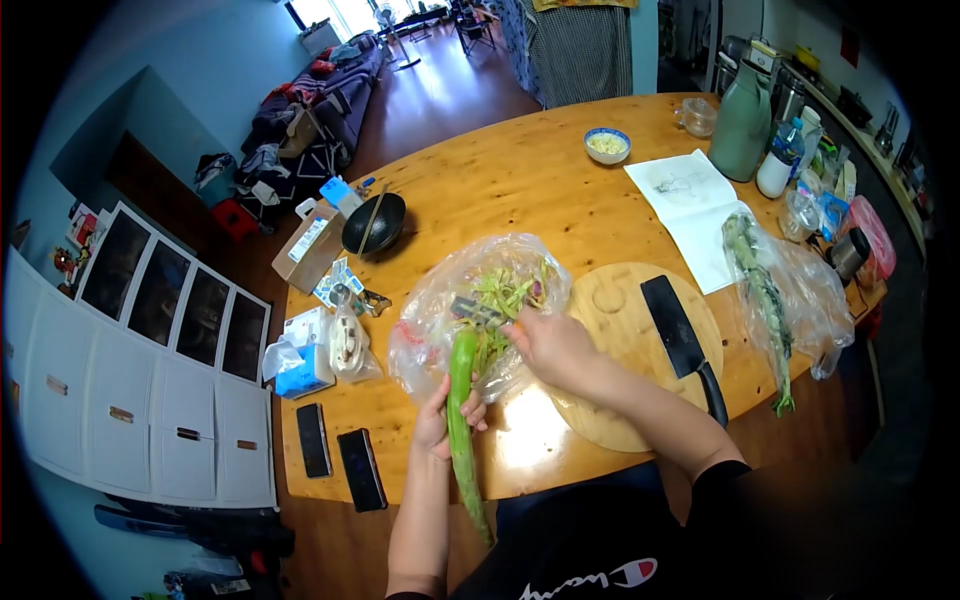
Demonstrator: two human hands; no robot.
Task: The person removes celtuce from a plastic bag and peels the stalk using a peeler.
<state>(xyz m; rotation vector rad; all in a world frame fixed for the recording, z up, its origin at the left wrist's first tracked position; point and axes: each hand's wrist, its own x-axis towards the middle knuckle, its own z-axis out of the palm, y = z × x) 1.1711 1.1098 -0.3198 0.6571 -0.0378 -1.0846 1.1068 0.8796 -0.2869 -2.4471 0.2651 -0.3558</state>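
Observation:
A long green stalk (461, 405), bright and bare at its upper end and rougher below, is held in my left hand (448, 418), whose fingers wrap round its middle. My right hand (548, 345) is closed on a peeler (480, 312) close to the stalk's top end. Under both lies a clear plastic bag (425, 290) spread on the wooden table (480, 190), with a heap of green peelings (508, 288) on it. To the right, a round cutting board (610, 400) carries a black cleaver (675, 325).
Another stalk in plastic (765, 310) lies at the right by an open notebook (685, 205). A bowl (607, 146), a green jug (742, 125) and bottles stand farther back. At left are a black bowl (385, 228), a tissue pack (303, 372) and two phones (361, 470).

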